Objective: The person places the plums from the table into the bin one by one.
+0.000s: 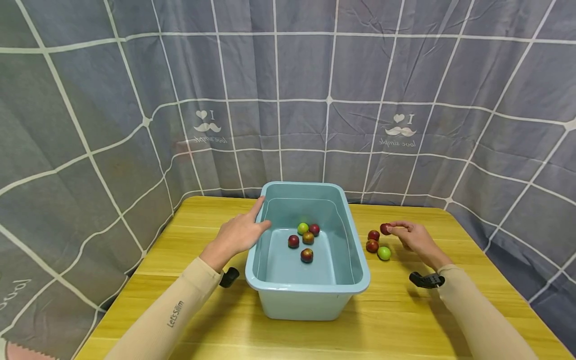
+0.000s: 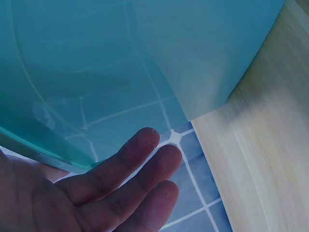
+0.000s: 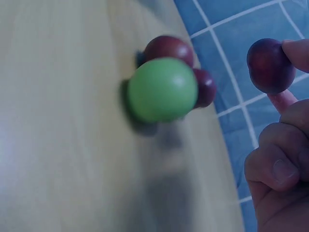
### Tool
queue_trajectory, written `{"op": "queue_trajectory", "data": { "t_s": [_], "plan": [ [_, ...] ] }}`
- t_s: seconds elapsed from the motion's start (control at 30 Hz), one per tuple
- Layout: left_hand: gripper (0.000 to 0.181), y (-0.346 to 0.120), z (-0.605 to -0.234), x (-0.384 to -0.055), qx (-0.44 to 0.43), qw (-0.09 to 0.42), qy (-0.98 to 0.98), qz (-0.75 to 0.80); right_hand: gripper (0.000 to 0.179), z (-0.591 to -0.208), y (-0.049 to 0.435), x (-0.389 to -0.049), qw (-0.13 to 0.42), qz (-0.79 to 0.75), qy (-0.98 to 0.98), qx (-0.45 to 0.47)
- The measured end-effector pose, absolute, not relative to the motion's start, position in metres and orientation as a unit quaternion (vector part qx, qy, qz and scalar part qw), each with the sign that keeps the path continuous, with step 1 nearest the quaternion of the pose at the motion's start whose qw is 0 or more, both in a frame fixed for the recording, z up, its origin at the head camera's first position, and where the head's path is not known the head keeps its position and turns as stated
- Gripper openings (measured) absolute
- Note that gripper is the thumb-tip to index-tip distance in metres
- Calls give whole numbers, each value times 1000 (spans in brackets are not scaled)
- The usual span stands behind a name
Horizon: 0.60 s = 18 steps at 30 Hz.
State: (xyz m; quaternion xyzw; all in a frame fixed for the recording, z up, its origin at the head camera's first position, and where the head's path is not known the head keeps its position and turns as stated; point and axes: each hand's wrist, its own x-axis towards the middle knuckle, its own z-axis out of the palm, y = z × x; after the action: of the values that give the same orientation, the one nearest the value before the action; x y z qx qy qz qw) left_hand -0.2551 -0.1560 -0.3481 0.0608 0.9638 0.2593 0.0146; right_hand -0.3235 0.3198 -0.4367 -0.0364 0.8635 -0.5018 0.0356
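Right hand pinches small round dark-red fruit over yellow wooden table, near two reddish fruits, one green fruit. Left hand, fingers extended, at light-blue plastic tub. Five fruits inside, three left outside.

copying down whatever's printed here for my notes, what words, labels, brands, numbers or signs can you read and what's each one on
"Let'sSlim": on the left sleeve.
"I" with a heart, mirrored: on the grid-patterned curtain, in two places.
"love simple", mirrored: on the curtain, under both hearts; the left one is fainter.
Lettering at the curtain's lower left: cut off, not surely readable.
No readable text on the blue tub.
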Motion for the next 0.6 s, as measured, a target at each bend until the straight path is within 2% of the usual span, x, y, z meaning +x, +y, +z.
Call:
{"op": "queue_trajectory", "data": {
  "t_s": [0.6],
  "plan": [
    [77,-157,-349,-255,62,14,963,260,49,-377,291,-328,12,-480,867,-134]
  ]
}}
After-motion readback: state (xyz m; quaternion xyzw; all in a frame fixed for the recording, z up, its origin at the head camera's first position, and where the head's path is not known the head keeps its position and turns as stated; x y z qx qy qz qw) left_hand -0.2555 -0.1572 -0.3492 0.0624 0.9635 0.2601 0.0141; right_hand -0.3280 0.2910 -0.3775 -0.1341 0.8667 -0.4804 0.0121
